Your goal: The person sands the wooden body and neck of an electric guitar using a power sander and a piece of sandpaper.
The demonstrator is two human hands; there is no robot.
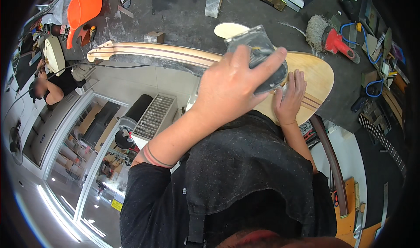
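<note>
A pale wooden guitar [321,71] with dark stripes down its middle lies across the bench, its long neck [175,51] and headstock [101,51] reaching to the left. In my left hand [234,84] is a dark grey, dusty palm sander [251,40] with a square plate and a ribbed side. Thumb and fingers wrap round it over the guitar body; contact with the wood cannot be made out. Flat on the body to the right rests my right hand [292,97], fingers stretched out and holding nothing. Part of the body is hidden behind my left hand and the sander.
An orange scoop [84,9] lies at the far left of the dark bench [175,18]. A small block [154,37] sits behind the neck. A red-handled brush [334,42] and blue hose [375,88] are at right. Another person [52,86] works at far left.
</note>
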